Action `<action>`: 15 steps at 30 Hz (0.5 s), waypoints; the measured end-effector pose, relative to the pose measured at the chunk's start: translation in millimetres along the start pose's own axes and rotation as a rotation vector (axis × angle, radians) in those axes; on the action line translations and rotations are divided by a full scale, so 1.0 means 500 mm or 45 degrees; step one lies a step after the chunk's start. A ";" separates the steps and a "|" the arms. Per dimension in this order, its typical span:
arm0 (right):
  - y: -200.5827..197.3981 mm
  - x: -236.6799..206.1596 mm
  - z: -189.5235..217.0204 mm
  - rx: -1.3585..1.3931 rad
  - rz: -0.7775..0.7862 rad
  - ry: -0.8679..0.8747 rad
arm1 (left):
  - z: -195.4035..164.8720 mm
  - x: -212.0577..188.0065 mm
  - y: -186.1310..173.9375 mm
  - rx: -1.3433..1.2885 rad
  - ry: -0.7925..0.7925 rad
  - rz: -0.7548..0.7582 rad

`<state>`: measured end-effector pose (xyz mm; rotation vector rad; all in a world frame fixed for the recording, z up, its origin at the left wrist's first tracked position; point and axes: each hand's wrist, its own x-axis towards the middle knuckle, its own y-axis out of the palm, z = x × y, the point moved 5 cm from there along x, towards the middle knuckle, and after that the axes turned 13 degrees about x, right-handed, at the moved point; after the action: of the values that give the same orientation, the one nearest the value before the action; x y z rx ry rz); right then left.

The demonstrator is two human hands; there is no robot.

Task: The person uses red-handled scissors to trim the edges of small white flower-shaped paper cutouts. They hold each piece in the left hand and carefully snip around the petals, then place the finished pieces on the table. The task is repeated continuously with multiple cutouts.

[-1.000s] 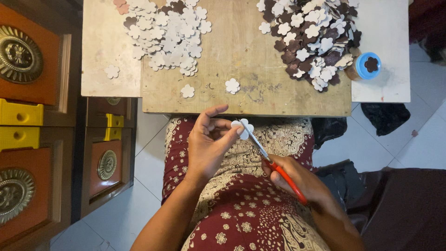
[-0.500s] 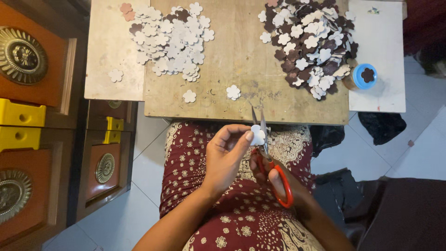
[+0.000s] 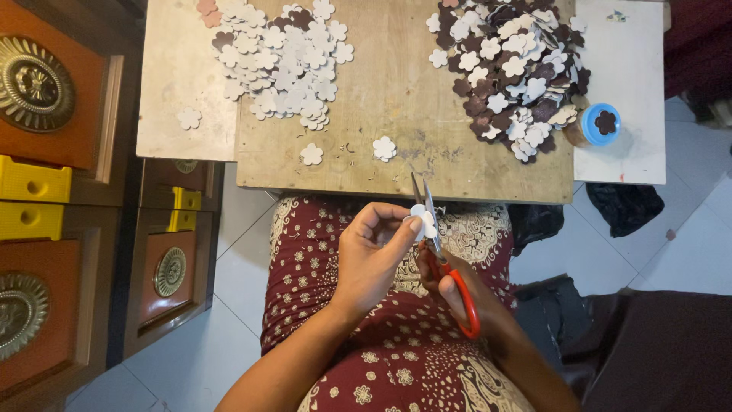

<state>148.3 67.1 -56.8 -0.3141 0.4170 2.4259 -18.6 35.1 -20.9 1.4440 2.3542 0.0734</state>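
Left hand [image 3: 371,263] pinched a white flower cutout [image 3: 424,220] by its edge over the lap, just below the board [image 3: 396,84]; right hand [image 3: 465,294] gripped red-handled scissors [image 3: 441,255], blades at the petals. The cutout looked light, thin and easily creased, best held at the rim. Beyond: a white pile [image 3: 278,65], a mixed brown pile [image 3: 515,69], a blue cap [image 3: 601,123], tiled floor [image 3: 229,236]
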 end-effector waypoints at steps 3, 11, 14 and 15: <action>-0.003 -0.006 0.003 -0.001 -0.010 0.051 | -0.002 -0.002 -0.001 -0.008 -0.008 0.003; -0.002 -0.008 0.038 -0.181 0.000 -0.035 | -0.003 0.002 -0.010 0.076 -0.016 -0.018; -0.008 -0.009 0.042 -0.264 0.049 -0.042 | -0.004 0.001 -0.014 0.060 -0.019 -0.007; -0.009 -0.008 0.042 -0.283 0.080 -0.049 | -0.004 0.002 -0.015 0.036 -0.023 0.002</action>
<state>152.0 76.2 -37.0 -0.3536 0.1410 2.5398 -26.2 32.8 -21.0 1.4530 2.3490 0.0279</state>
